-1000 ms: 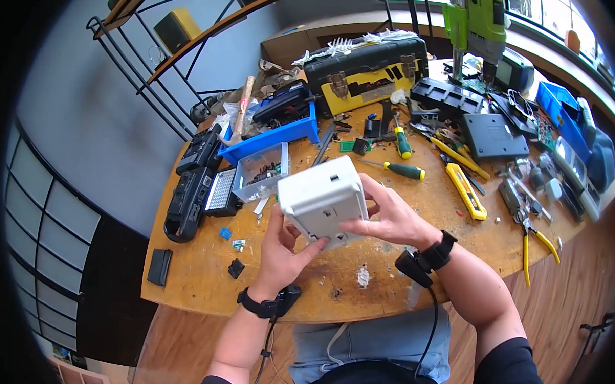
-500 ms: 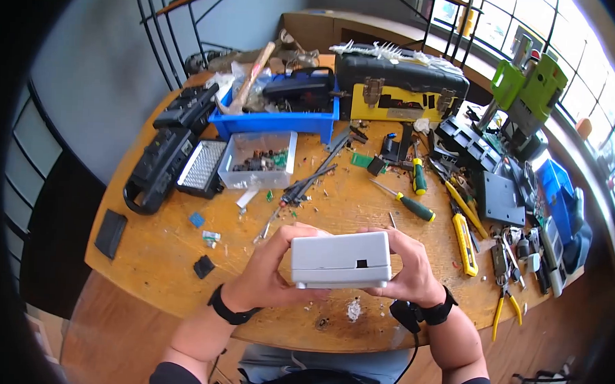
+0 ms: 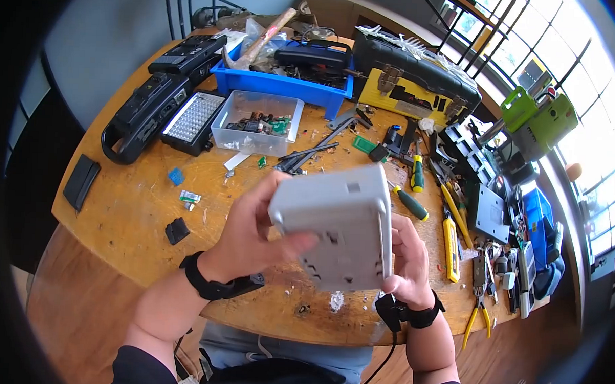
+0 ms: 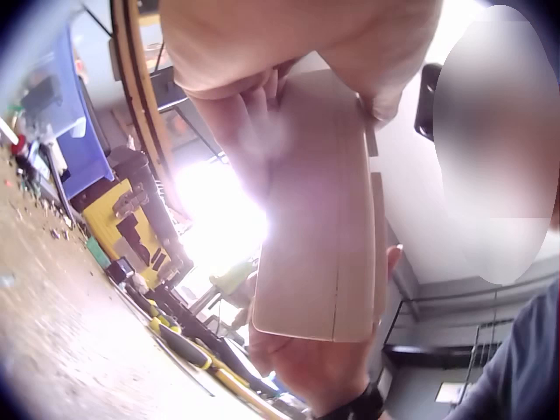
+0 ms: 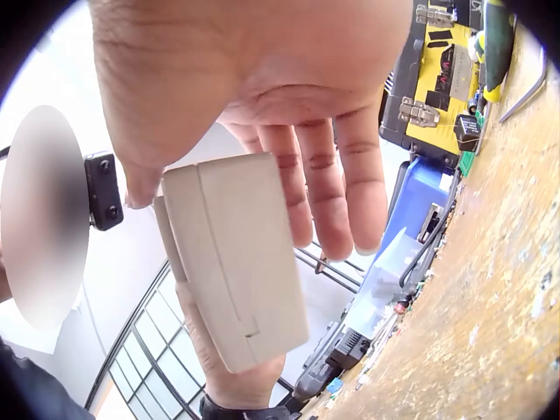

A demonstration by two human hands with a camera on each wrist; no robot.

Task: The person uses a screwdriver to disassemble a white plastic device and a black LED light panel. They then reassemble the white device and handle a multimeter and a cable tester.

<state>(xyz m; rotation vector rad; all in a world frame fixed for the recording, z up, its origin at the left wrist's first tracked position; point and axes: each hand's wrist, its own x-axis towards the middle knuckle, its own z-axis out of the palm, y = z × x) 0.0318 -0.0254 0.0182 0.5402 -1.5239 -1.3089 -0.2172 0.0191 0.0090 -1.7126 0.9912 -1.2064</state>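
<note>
A white plastic box [image 3: 340, 227] is held above the front of the table, tilted so that its underside with small holes and slots faces the head camera. The left hand [image 3: 252, 227] grips its left side, thumb across the underside and fingers behind. At the right side, the right hand [image 3: 410, 263] holds the box with the thumb near the lower corner. The right wrist view shows the box [image 5: 236, 262] between that thumb and the long, nearly straight fingers [image 5: 337, 188]. In the left wrist view, the left fingers wrap round the box [image 4: 315, 210].
Behind are a clear bin [image 3: 255, 139], a blue crate [image 3: 284, 88] and a yellow-black toolbox [image 3: 406, 94]. Screwdrivers, a yellow cutter [image 3: 451, 248] and pliers [image 3: 478, 313] lie at the right. Black devices [image 3: 144, 112] stand at the left; small scraps dot the wooden table [image 3: 130, 220].
The box has turned from showing its narrow side to showing its underside, tilted towards the camera. The head view has swung, with the table's contents shifting left.
</note>
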